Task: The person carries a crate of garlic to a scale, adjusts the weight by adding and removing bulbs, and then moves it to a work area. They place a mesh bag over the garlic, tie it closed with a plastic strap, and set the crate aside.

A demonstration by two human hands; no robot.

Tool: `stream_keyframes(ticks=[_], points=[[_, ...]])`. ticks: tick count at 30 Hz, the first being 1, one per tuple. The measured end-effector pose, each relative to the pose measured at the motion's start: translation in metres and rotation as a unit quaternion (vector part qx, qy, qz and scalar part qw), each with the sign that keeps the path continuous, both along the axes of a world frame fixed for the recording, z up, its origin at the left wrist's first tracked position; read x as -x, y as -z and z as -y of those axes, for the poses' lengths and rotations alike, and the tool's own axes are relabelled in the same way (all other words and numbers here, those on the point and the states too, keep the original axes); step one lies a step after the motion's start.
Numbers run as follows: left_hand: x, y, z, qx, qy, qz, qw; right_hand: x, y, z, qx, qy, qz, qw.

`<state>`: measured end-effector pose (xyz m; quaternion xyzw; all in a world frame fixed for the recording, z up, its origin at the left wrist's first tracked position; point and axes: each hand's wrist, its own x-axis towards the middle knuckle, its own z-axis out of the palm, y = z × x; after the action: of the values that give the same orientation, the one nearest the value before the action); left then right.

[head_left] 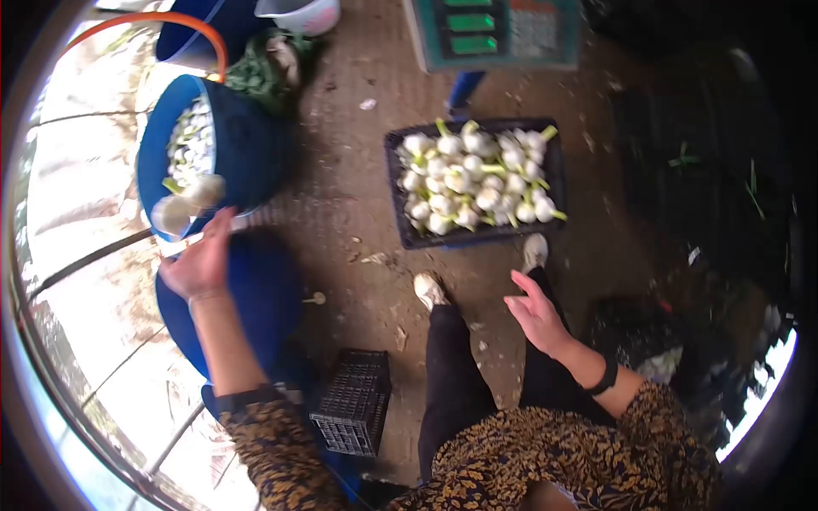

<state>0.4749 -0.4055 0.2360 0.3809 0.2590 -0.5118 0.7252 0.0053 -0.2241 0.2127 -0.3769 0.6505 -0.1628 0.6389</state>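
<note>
At the left, my left hand (200, 262) is spread beside the rim of a blue tub (243, 140). Two blurred white bulbs (173, 215) are just beyond its fingers, over the tub's near edge; whether they touch the fingertips is hard to tell. Inside that tub lie many small white pieces (192, 140). My right hand (538, 317) is empty, fingers apart, in front of my right leg. Ahead of it, a dark crate (397, 213) is filled with white bulbs (456, 179) that have short green stems.
A scale with a green display (471, 23) stands beyond the crate. Another blue tub (243, 294) is below my left hand, near a black plastic crate (356, 400). Green leaves (256, 77) and a white container (305, 13) are at upper left. My shoes (430, 290) are on the brown floor.
</note>
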Motion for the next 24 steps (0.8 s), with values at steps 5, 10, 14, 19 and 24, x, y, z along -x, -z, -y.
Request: stream_keyframes(ticks=[5,10,14,19,24], points=[[0.004,0.063,-0.066,-0.133,0.055,0.14,0.98,0.001,0.027,-0.002,-0.009,0.0,-0.026,1.0],[0.136,0.128,-0.152,-0.234,0.233,0.034,0.943,0.018,0.103,0.036,0.08,-0.036,-0.121,0.989],[0.241,0.144,-0.211,-0.249,0.382,-0.048,0.889,0.016,0.152,0.088,0.139,-0.118,-0.243,0.953],[0.313,0.141,-0.255,-0.242,0.44,-0.125,0.856,-0.002,0.218,0.135,0.291,-0.225,-0.413,0.834],[0.317,0.149,-0.26,-0.244,0.445,-0.121,0.853,0.008,0.272,0.168,0.322,-0.222,-0.602,0.696]])
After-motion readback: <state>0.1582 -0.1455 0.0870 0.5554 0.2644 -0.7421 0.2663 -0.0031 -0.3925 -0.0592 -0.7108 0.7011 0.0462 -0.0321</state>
